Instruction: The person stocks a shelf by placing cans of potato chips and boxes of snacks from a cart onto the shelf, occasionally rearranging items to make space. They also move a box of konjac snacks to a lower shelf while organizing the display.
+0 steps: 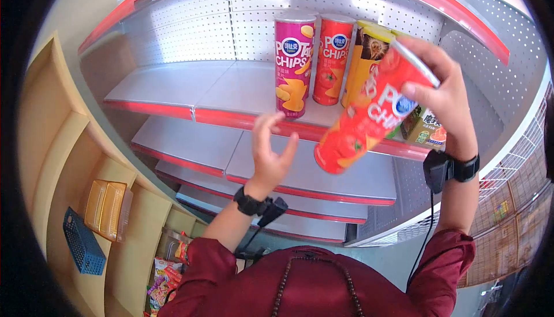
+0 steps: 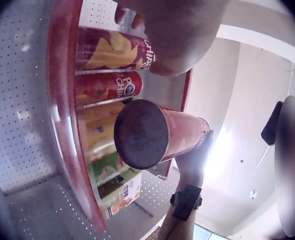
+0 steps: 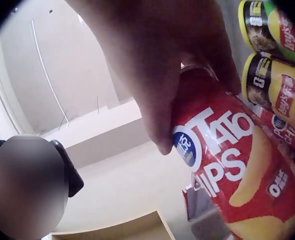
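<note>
We grip the red chips can (image 1: 369, 115) near its top with our right hand (image 1: 444, 94), fingers and thumb curled round the tube. It hangs tilted in front of the shelf (image 1: 231, 94), its base slanting down toward our left hand (image 1: 271, 149). That hand's fingers are spread and relaxed, just beside the base, holding nothing. A magenta can (image 1: 293, 66) stands upright on the shelf behind.

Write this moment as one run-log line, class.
right-hand grip: holds red can, tilted, in front of shelf | left-hand grip: open, empty, near purple can | other cans: upright on shelf
</note>
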Action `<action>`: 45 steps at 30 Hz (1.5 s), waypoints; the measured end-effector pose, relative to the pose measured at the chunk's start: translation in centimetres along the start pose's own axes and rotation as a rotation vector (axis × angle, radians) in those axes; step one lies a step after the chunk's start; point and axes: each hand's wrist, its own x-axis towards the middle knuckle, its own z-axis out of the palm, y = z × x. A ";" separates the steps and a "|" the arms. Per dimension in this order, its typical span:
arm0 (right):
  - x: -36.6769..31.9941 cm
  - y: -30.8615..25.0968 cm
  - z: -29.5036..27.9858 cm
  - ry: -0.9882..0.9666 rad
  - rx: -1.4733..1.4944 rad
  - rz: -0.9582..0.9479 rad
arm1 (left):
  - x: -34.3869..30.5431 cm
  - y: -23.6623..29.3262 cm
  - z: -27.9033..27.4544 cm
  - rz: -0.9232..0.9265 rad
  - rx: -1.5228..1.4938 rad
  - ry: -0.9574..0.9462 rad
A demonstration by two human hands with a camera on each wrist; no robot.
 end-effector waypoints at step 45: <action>8.2 2.4 6.1 -0.132 -1.127 -0.087 | 6.9 -4.6 1.9 -0.051 0.089 -0.106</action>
